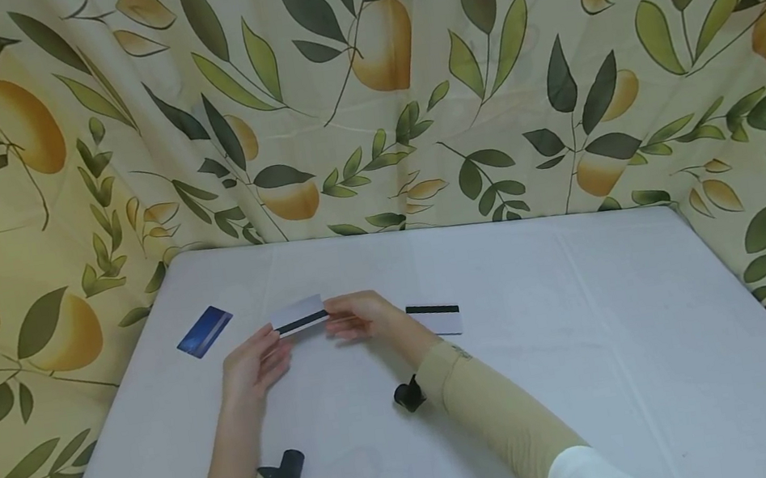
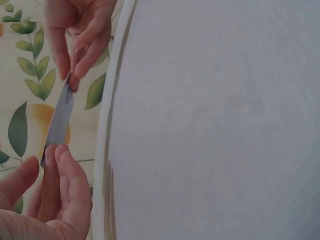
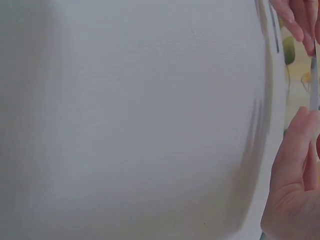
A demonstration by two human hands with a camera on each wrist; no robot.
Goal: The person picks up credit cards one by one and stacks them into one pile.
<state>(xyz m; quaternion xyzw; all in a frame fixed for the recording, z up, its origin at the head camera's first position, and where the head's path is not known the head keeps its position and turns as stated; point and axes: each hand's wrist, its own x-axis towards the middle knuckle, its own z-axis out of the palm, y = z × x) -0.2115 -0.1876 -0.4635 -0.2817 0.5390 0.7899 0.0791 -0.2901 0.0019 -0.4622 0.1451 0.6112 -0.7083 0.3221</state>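
Observation:
A white card (image 1: pixel 298 313) with a black magnetic stripe is held up between both hands above the table. My left hand (image 1: pixel 251 367) pinches its left end, and my right hand (image 1: pixel 363 315) pinches its right end. In the left wrist view the card (image 2: pixel 61 117) appears nearly edge-on, with the left hand (image 2: pixel 55 200) at its near end and the right hand (image 2: pixel 82 30) at its far end. The right wrist view catches only a sliver of the card (image 3: pixel 314 85) at its edge, beside the right hand (image 3: pixel 295 185).
A blue card (image 1: pixel 205 332) with a pale stripe lies to the left on the white table (image 1: pixel 591 357). Another striped white card (image 1: pixel 436 321) lies behind the right forearm, partly covered by it. A leaf-and-fruit patterned curtain (image 1: pixel 368 135) hangs behind the table.

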